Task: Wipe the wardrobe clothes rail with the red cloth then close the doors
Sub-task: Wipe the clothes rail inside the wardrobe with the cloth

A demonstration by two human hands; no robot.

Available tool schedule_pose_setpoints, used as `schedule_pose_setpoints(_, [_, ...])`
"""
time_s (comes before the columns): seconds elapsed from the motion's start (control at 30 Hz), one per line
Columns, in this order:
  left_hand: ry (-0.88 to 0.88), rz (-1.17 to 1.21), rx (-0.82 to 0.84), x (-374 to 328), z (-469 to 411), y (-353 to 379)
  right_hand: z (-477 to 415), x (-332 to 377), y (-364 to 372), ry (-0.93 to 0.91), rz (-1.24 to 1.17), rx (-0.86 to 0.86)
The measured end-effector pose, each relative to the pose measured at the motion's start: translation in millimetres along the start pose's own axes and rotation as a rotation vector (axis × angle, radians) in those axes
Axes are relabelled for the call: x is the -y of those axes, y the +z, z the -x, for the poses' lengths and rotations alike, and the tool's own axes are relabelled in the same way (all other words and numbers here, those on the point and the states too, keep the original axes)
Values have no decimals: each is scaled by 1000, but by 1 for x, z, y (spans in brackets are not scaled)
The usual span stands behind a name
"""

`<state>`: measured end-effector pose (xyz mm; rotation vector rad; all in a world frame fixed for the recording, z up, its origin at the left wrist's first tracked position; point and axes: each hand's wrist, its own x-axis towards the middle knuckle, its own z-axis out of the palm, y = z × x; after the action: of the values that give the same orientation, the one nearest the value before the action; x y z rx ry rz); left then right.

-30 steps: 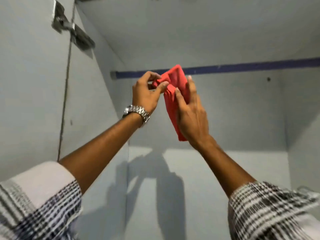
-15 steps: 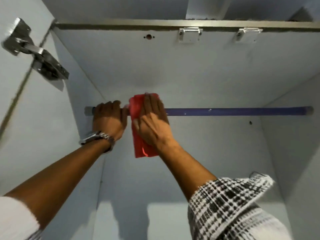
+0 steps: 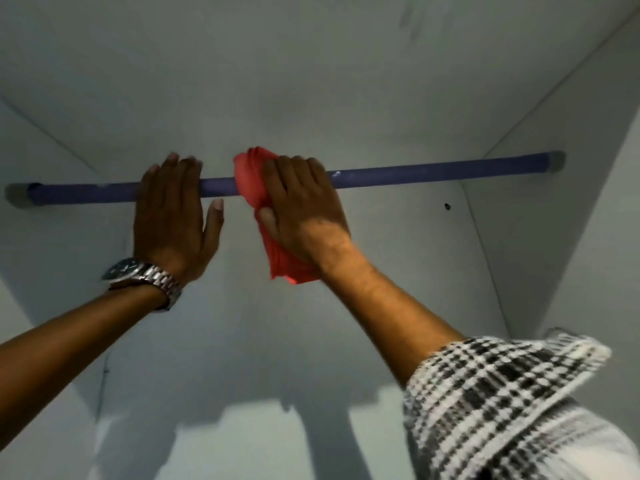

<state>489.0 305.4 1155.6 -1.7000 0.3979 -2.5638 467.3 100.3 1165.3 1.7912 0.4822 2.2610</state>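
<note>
On the purple clothes rail (image 3: pixel 415 174), right hand (image 3: pixel 304 206) clamps red cloth (image 3: pixel 252 181) round it near mid-span, left hand (image 3: pixel 169 216) w/ wristwatch (image 3: pixel 145 275) curled over bare rail just beside, inside white wardrobe (image 3: pixel 311 81).

Rail (image 3: pixel 415 174) spans the wardrobe interior from the left wall (image 3: pixel 41 271) to the right wall (image 3: pixel 554 237), just below the top panel (image 3: pixel 311 64) and in front of the back panel (image 3: pixel 242 341). Left hand (image 3: pixel 169 216) lies over the rail, left of centre, fingers (image 3: pixel 180 168) hooked across its top. Right hand (image 3: pixel 304 209) lies just beside it to the right, pressing the cloth (image 3: pixel 249 178) against the rail. Cloth wraps the rail between palm and bar; its loose end hangs below the right wrist. Watch (image 3: pixel 145 275) sits on the left wrist. Sleeve (image 3: pixel 502 393) occupies the lower right, nearest the camera.
</note>
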Motion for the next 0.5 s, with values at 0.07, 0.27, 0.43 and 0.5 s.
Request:
schedule_pose_setpoints(0.07, [-6, 2, -51, -38, -4, 13, 17, -46, -3, 23, 14, 26])
schedule_pose_setpoints(0.27, [-53, 149, -34, -164, -20, 40, 65, -169, -22, 141, 87, 43])
schedule_pose_setpoints(0.43, [-31, 324, 41, -255, -33, 43, 93, -227, -45, 248, 93, 50])
schedule_pose_setpoints(0.5, [-2, 327, 113, -282, -39, 43, 99, -245, -56, 265, 158, 51])
